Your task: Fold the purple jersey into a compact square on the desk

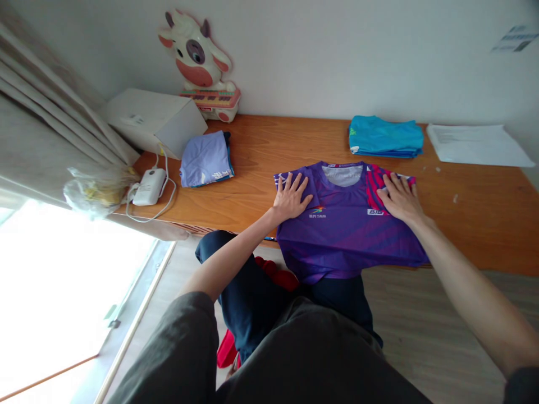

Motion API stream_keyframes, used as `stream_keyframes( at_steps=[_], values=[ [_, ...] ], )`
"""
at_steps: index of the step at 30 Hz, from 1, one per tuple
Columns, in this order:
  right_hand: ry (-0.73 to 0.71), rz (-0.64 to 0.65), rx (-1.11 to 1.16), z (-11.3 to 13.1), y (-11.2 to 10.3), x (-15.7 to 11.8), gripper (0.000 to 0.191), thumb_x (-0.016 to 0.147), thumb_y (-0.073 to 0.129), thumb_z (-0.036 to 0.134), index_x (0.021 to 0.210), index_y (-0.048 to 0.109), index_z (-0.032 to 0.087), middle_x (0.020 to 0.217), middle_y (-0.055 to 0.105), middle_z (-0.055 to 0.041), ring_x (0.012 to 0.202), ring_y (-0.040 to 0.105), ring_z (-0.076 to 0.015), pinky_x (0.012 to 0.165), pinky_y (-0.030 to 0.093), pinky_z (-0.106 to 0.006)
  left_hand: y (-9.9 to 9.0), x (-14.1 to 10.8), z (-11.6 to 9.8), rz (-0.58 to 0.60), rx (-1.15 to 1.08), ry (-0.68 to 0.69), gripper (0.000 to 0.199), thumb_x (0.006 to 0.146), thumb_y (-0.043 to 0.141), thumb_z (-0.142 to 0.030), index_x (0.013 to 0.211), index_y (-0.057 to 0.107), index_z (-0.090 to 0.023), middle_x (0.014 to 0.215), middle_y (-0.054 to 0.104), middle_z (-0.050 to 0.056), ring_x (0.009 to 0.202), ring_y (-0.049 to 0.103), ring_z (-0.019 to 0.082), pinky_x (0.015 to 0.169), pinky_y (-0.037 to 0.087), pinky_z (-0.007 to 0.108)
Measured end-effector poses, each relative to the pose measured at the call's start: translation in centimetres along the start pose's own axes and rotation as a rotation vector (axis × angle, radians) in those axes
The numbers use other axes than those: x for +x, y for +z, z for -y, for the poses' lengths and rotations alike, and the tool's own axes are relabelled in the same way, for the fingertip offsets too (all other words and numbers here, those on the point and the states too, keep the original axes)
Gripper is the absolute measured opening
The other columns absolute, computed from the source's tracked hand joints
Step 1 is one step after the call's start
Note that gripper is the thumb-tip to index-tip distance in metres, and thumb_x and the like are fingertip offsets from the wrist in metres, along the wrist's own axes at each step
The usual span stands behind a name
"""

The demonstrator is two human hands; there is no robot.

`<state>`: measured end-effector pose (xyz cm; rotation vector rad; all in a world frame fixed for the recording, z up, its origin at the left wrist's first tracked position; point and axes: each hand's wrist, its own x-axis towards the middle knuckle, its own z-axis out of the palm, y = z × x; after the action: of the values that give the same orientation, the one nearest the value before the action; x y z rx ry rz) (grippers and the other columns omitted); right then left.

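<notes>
**2 flat hands on a purple jersey at the table edge**

The smooth purple sports jersey with pink striped shoulder [347, 230] lies front-up on the orange-brown wooden table [471, 207]. Its hem hangs over the near edge, so the lower part is out of sight behind dark clothing, and its sleeves are tucked under and hidden. The small chest logos are too fine to read.

The left hand [291, 197] presses flat on one shoulder, fingers spread and gripping nothing. The right hand [400, 198] lies the same way on the pink shoulder, fingers apart, palm down.

Further back sit a folded turquoise stack of shirts [385, 136], a folded lilac shirt [205, 159], a white cardboard box [155, 119], a white plastic adapter with cord [149, 187] and a cartoon cow toy keyboard [200, 64]. White paper sheets [478, 145] lie at the far right.
</notes>
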<state>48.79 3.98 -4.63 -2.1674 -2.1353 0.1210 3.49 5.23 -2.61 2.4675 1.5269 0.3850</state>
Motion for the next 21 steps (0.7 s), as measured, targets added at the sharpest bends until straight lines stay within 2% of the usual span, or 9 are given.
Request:
stream_keyframes(
  at_steps=[13,21],
  values=[
    [-0.064,-0.013,0.02,-0.4,-0.1,-0.4,0.088,0.115,0.03,0.068,0.189,0.03,0.021,0.196,0.021,-0.0086,0.181,0.02,-0.0447,0.147,0.01,-0.071,-0.6,-0.2,0.4,0.016,-0.001,0.035,0.081,0.116,0.041,-0.066,0.186,0.038,-0.025,0.195,0.03,0.009,0.183,0.015,0.042,0.148,0.0,0.073],
    [-0.065,0.019,-0.001,-0.1,-0.4,-0.8,0.088,0.115,0.033,0.066,0.192,0.02,0.026,0.197,0.018,-0.0051,0.181,0.018,-0.0446,0.147,0.013,-0.073,-1.2,-0.7,0.8,0.029,0.004,0.028,0.079,0.115,0.044,-0.065,0.186,0.038,-0.028,0.195,0.03,0.008,0.183,0.015,0.043,0.147,0.002,0.075]
  ],
)
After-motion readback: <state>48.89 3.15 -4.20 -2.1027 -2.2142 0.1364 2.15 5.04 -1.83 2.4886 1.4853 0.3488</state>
